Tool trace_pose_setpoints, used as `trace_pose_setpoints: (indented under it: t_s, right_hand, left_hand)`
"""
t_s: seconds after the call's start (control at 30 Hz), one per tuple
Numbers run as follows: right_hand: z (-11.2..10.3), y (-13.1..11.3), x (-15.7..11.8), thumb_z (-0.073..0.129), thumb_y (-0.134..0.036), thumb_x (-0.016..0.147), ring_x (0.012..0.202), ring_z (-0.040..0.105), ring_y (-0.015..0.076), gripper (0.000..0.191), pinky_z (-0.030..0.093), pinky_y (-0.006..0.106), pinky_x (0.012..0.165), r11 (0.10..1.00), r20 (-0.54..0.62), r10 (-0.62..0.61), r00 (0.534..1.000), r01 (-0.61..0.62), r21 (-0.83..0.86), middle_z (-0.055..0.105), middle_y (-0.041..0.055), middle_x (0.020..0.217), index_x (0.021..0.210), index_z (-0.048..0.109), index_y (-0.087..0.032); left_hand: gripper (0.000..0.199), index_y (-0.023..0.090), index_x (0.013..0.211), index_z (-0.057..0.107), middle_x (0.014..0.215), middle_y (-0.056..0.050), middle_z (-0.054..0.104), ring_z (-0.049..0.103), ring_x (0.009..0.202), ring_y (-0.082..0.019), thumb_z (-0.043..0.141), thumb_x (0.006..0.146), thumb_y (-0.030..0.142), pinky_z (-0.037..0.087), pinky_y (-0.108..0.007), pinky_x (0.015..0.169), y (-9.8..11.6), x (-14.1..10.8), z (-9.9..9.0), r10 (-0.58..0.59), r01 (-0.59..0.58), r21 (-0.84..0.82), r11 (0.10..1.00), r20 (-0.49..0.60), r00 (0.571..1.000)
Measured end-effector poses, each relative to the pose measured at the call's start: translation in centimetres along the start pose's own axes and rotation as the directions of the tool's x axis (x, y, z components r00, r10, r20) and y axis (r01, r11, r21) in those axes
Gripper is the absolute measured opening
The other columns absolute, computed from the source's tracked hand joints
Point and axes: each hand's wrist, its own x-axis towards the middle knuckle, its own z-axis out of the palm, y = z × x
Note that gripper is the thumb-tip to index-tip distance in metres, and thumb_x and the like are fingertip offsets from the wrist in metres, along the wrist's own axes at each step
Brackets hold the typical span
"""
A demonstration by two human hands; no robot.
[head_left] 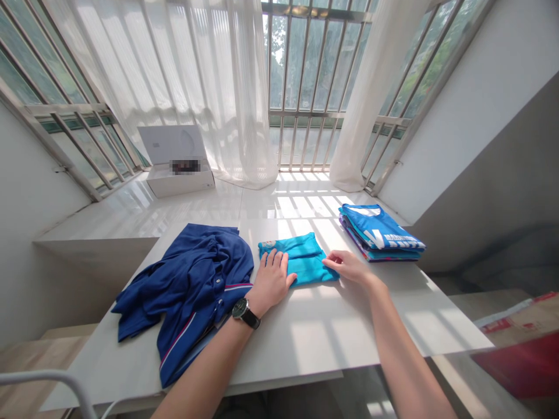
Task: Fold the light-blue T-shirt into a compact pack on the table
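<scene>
A turquoise shirt (308,267), folded into a compact rectangle, lies on the white table (323,331). My left hand (273,278) rests flat on its left side with fingers stretched out; a black watch is on that wrist. At the shirt's right edge, my right hand (347,265) has thumb and fingertips pinched on the cloth. Just left of my left hand spreads a rumpled navy polo shirt (192,279) with buttons and a striped trim. A stack of folded shirts (379,233), topped by a blue one with white lettering, sits beyond my right hand.
An open white box (181,181) stands on the window ledge (257,203) at the back left. Sheer curtains (236,87) hang before barred windows. A red and tan bag (522,337) lies right of the table, and a curved pale tube (48,377) shows at the lower left.
</scene>
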Motion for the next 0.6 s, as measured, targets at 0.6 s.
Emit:
trace_pose_setpoints:
  t_s: [0.6]
  right_hand:
    - [3.6, -0.2, 2.0, 0.056, -0.056, 0.086, 0.062, 0.056, 0.0169, 0.038, 0.042, 0.029, 0.064, 0.996, -0.315, -0.092, 0.945, 0.087, -0.030, 0.062, 0.0009, 0.067, 0.072, 0.059, -0.021]
  left_hand:
    - [0.056, 0.011, 0.146, 0.047, 0.147, -0.015, 0.051, 0.038, 0.141, -0.036, 0.043, 0.102, 0.047, 0.028, -0.053, 0.117, -0.1, -0.2, 0.1, 0.033, -0.033, 0.035, 0.999, -0.013, 0.999]
